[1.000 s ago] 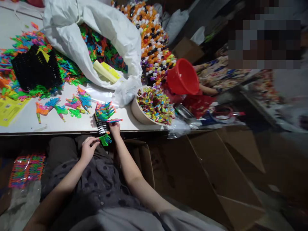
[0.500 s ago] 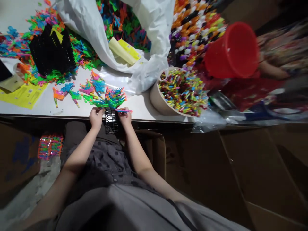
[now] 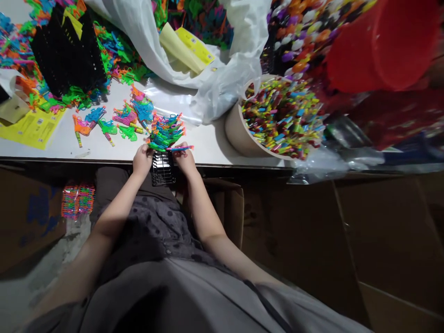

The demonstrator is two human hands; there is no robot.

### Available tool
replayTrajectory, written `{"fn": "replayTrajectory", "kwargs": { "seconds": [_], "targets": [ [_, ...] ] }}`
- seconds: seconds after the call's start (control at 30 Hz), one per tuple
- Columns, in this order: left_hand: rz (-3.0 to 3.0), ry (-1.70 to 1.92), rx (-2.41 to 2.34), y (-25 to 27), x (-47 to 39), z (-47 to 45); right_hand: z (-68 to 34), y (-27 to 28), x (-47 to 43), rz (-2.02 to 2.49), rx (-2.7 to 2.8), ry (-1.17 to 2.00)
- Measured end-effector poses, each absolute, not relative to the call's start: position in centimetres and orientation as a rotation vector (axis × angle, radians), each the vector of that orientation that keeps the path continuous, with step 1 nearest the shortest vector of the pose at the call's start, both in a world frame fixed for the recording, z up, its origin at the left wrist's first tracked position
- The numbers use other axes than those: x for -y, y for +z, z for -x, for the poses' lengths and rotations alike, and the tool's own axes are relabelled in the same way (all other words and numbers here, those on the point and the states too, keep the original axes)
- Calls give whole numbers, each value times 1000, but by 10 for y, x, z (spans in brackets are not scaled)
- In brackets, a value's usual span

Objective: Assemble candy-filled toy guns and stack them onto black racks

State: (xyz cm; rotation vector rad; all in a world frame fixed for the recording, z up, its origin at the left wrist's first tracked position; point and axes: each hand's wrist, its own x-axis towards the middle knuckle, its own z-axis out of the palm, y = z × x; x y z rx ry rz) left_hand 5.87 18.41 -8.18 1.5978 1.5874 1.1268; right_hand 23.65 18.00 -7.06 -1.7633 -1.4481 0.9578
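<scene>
A black slotted plastic rack (image 3: 163,172) extends over the table's near edge, its far part filled with a row of bright plastic toys (image 3: 168,131) in green, blue and orange. My left hand (image 3: 143,161) is closed at the rack's left edge, its fingertips beside the end of a green toy and partly hidden. My right hand (image 3: 185,159) pinches a thin blue-and-pink toy (image 3: 181,148) with an orange tip, which lies across the rack. Just beyond to the left, several loose toys, among them an orange one (image 3: 82,126) and a green one (image 3: 126,132), lie on the white table (image 3: 204,145).
A pale tub (image 3: 243,134) of small colourful wrapped pieces stands to the right, beside a red bucket (image 3: 354,55). Behind are a white sack (image 3: 138,34) of toys and black racks (image 3: 67,58) on a toy heap. A cardboard box (image 3: 236,212) is below the table.
The view has shifted, with the tub and red bucket looking larger and nearer. Both hands stay at the rack, and the right still pinches the blue-and-pink toy.
</scene>
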Motion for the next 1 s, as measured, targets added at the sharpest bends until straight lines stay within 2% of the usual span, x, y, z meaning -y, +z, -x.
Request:
{"fn": "replayTrajectory", "kwargs": {
  "seconds": [0.23, 0.47, 0.67, 1.0],
  "targets": [
    [-1788, 952, -1551, -75, -186, -58, -232, -71, -188, 1943, 1523, 793],
    [-1790, 911, -1574, -75, -188, -60, -230, -81, -190, 1827, 1434, 802],
    [-1803, 931, -1588, -81, -196, -64, -228, -87, -188, 1718, 1280, 803],
    [-1854, 1014, -1572, -78, -198, -61, -210, -71, -186, 1920, 1318, 700]
  ]
}}
